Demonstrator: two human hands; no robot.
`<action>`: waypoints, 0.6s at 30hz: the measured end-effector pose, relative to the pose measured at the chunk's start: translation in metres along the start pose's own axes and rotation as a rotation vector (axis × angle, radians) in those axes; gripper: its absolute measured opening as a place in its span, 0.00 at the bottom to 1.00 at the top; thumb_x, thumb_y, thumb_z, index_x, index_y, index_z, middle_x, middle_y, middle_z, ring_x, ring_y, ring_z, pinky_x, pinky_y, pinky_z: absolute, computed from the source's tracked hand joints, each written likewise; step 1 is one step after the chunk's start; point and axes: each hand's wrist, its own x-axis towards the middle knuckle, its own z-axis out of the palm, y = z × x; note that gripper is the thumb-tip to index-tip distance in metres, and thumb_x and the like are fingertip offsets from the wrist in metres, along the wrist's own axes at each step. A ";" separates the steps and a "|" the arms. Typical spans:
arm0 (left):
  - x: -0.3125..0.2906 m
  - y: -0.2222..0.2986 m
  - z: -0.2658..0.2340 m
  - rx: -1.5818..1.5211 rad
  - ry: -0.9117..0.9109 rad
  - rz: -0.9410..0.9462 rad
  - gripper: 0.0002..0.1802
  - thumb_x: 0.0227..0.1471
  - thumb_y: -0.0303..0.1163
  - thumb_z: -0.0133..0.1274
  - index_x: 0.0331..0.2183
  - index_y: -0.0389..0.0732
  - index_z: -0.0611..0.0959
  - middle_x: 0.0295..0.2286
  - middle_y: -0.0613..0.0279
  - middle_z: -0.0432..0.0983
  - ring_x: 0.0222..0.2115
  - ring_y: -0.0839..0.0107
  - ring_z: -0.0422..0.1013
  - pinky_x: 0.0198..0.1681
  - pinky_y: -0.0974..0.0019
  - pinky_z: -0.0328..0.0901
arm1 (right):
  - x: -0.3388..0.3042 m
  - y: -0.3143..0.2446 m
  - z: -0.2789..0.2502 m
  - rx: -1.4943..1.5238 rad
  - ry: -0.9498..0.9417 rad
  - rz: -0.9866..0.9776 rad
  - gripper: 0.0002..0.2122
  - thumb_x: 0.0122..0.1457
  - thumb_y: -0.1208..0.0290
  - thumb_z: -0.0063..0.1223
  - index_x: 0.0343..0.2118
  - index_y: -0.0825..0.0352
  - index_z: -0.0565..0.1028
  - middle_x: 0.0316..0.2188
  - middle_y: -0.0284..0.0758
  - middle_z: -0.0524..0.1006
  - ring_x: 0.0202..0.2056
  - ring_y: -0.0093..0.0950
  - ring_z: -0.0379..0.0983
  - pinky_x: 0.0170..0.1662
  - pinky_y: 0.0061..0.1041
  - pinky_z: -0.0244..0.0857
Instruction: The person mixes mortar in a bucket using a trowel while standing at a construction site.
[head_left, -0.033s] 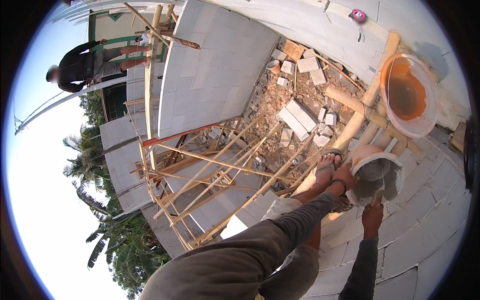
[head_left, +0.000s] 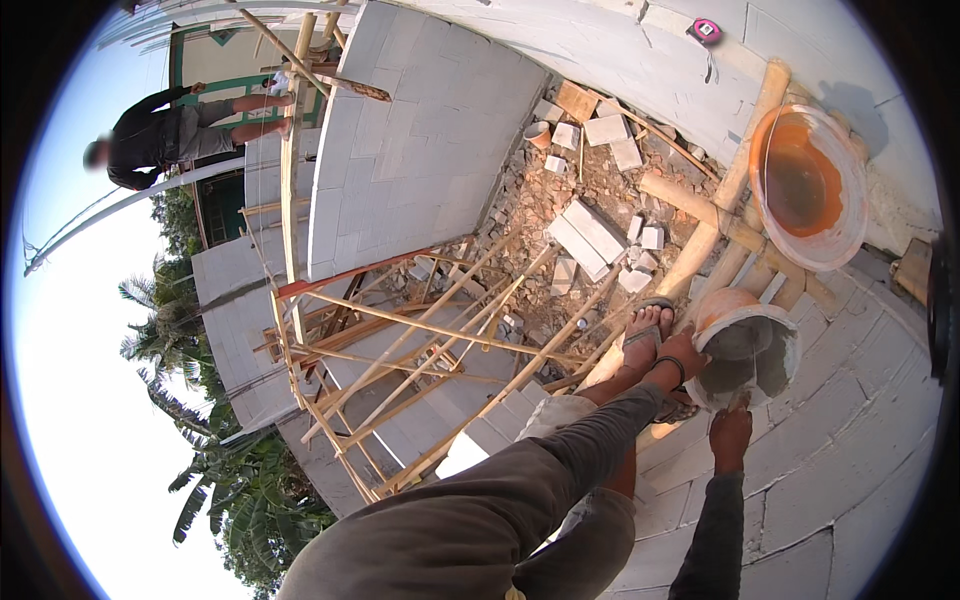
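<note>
A bucket [head_left: 720,303] with grey mortar [head_left: 727,377] inside stands tilted toward me by my sandalled feet. My left hand [head_left: 683,357] is closed on its rim at the left side. At the bucket's near edge is my right hand [head_left: 731,436], its fingers closed around something thin that reaches toward the mortar; I cannot make out what it is. Just beyond the bucket sits a wide orange basin [head_left: 855,200] with cloudy liquid in it.
Bamboo poles [head_left: 706,240] lie beside my feet, above a rubble floor with loose pale blocks [head_left: 590,236]. A pink tape measure [head_left: 705,32] rests on the block wall [head_left: 600,30]. Bamboo scaffolding [head_left: 420,325] fills the lower level. Another person [head_left: 160,135] stands on a beam at far left.
The whole view has shifted slightly, so most things appear a little further left. Both hands keep their places at the bucket, with only small motion of the right hand.
</note>
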 end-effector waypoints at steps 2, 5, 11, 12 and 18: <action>0.005 -0.006 0.021 0.003 -0.085 0.066 0.34 0.39 0.40 0.57 0.49 0.37 0.70 0.34 0.40 0.75 0.39 0.48 0.71 0.43 0.56 0.66 | -0.010 -0.011 0.005 0.332 -0.074 0.056 0.14 0.50 0.75 0.48 0.38 0.78 0.68 0.26 0.52 0.74 0.21 0.46 0.73 0.25 0.39 0.69; -0.006 -0.005 -0.001 0.300 -0.074 -0.059 0.25 0.41 0.42 0.56 0.38 0.32 0.78 0.34 0.39 0.74 0.38 0.47 0.71 0.43 0.55 0.65 | -0.034 -0.055 -0.046 0.750 -0.333 0.319 0.17 0.51 0.72 0.48 0.43 0.75 0.66 0.27 0.47 0.74 0.20 0.35 0.73 0.18 0.32 0.68; -0.038 -0.016 -0.031 0.130 -0.013 0.356 0.23 0.39 0.28 0.52 0.42 0.33 0.73 0.34 0.45 0.76 0.37 0.52 0.73 0.38 0.58 0.67 | -0.096 -0.056 -0.076 0.287 0.115 0.228 0.25 0.50 0.67 0.49 0.47 0.80 0.60 0.47 0.60 0.62 0.35 0.50 0.70 0.32 0.39 0.70; -0.066 0.000 -0.028 0.099 -0.094 0.281 0.20 0.40 0.28 0.51 0.39 0.33 0.76 0.30 0.48 0.78 0.33 0.52 0.75 0.35 0.58 0.68 | -0.116 -0.059 -0.085 0.332 0.093 0.304 0.25 0.50 0.66 0.50 0.46 0.80 0.61 0.46 0.60 0.63 0.35 0.50 0.71 0.32 0.39 0.70; -0.125 0.012 -0.052 -0.048 -0.122 0.422 0.12 0.37 0.28 0.53 0.29 0.34 0.82 0.25 0.49 0.77 0.28 0.59 0.75 0.32 0.59 0.68 | -0.176 -0.093 -0.117 0.619 -0.109 0.014 0.21 0.50 0.64 0.50 0.39 0.80 0.69 0.28 0.52 0.74 0.29 0.48 0.74 0.31 0.40 0.69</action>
